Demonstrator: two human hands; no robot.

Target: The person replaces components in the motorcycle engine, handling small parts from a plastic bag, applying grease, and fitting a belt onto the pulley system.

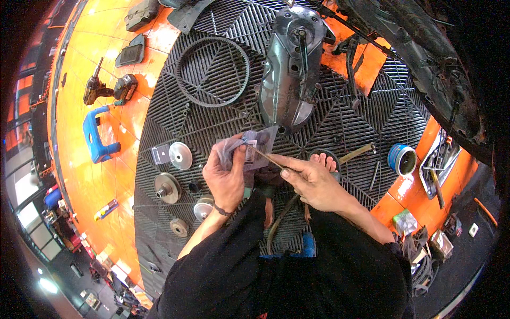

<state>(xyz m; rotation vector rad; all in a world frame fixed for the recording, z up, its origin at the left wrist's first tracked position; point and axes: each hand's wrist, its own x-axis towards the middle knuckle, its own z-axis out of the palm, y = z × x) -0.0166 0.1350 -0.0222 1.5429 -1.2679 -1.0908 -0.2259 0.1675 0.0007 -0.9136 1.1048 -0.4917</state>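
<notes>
My left hand (226, 178) pinches a clear plastic bag (265, 139) with a label on it; small dark contents show through, too unclear to name. My right hand (313, 183) grips a thin, slender stick-like tool (268, 160), whose far end meets the bag by my left thumb. Beyond the bag lies a dark engine side cover (287, 80) with a kick lever. A toothed drive belt (183, 74) rests in a loop to its left. By my left forearm sit a shiny pulley disc (180, 155), a second pulley disc with a hub (167, 187) and a small round part (179, 227).
A blue tub (402, 159) stands at the right, near a metal tray (443, 159) of tools. On the orange floor at left are a cordless drill (94, 91) and a blue plastic stool-like frame (95, 139). A large dark vehicle part (425, 58) overhangs the upper right.
</notes>
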